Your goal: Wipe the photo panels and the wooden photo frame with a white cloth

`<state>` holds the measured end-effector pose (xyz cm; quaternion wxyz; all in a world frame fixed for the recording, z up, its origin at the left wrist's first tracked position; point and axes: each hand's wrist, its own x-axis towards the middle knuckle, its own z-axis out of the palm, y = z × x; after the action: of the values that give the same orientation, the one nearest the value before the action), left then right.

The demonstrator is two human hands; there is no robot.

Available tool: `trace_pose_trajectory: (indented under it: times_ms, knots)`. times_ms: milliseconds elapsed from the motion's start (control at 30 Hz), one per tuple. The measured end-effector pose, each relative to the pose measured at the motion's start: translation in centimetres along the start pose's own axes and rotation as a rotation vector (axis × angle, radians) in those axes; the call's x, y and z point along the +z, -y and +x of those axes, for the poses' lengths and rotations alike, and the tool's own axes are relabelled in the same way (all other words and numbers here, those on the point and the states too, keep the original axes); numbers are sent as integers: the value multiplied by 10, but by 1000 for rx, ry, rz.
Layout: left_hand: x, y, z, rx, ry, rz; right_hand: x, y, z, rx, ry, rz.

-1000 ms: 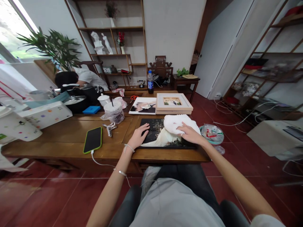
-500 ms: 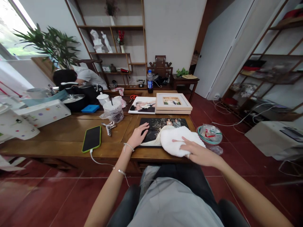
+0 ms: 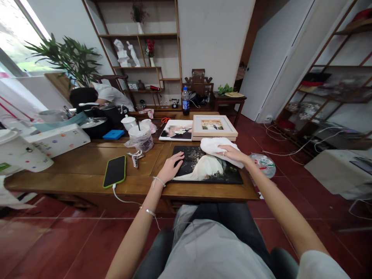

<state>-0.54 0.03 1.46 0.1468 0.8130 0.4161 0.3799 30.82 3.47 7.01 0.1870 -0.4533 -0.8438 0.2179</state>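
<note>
A dark glossy photo print (image 3: 209, 172) lies flat near the front edge of the wooden table (image 3: 87, 162). My left hand (image 3: 171, 166) rests open with fingers flat on the print's left edge. My right hand (image 3: 234, 154) presses a white cloth (image 3: 216, 146) onto the print's far right part, fingers curled over the cloth. Just behind the print stands a light wooden picture frame (image 3: 213, 127) stacked on another, with a loose photo (image 3: 176, 130) to its left.
A phone in a green case (image 3: 115, 171) lies charging left of my left hand, beside a metal clip (image 3: 135, 157) and a bagged drink cup (image 3: 140, 138). Boxes, pots and a bent-over person (image 3: 95, 95) are at far left. A bottle (image 3: 185, 101) stands at the back. Cables cross the red floor.
My right hand swept the white cloth from the print's near edge back to its far right part. My left hand stayed on the print's left edge.
</note>
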Motion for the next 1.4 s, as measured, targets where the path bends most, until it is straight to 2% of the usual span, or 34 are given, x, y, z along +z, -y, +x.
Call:
trace_pose_trajectory:
  times_ms: [133,300,467,600,700,800,1000,1133,1267,1400]
  knots:
    - [1,1,0,1,4,-3,7,16,-19,-73,32,-13]
    - [2,1,1,-4,2,1,16,52,-68,22,117,-70]
    - [1,-1,1,7,-1,8,30,87,-114,-73,135,-93]
    - [1,0,1,13,1,15,32,95,-128,-93,174,-61]
    - [2,0,1,13,-3,9,26,87,-121,-35,205,-15]
    - [2,0,1,13,-4,9,21,70,-100,29,149,-13]
    - [0,-1,1,9,0,7,13,33,-36,-136,3,-46]
    - [-1,-1,1,6,5,2,9,18,-5,-109,-93,-58]
    - [-1,-1,1,3,-1,-3,13,15,0,-76,-144,-72]
    - [1,-1,1,-4,-11,-2,21,25,-23,-100,-121,-109]
